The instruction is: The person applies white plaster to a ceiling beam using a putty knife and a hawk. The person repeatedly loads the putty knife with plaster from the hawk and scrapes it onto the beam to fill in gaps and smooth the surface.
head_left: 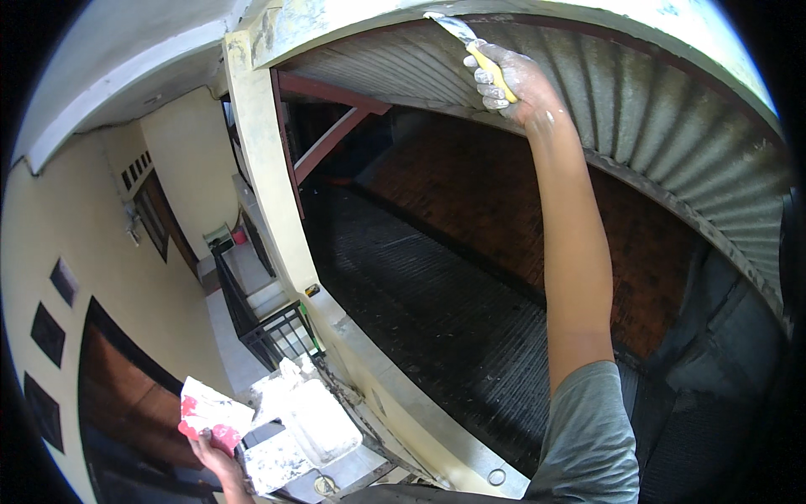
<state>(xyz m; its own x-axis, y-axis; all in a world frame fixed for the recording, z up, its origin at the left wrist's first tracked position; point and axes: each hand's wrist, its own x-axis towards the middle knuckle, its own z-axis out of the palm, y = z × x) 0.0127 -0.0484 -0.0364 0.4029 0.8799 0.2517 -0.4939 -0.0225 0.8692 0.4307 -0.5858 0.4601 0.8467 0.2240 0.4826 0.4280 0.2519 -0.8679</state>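
High up, my right hand (pixel 522 77), its fingers smeared with white paste, is closed round the yellow handle of a putty knife (pixel 494 69). The knife's white-coated blade reaches the lower edge of a pale, patchy beam (pixel 353 27). Low on the left, my left hand (pixel 217 460) grips a red spreader plate (pixel 215 413) whose upper part is covered with white paste. Right beside it, a white paste-covered tray (pixel 323 424) rests on a small surface among other white-smeared pieces.
A cream post (pixel 269 168) meets the beam, and a low wall (pixel 395 382) runs below. Corrugated roofing (pixel 663 134) hangs beyond the beam, above a dark lower area. A black railing (pixel 281 336) and a cream house wall (pixel 84 227) with a brown door stand on the left.
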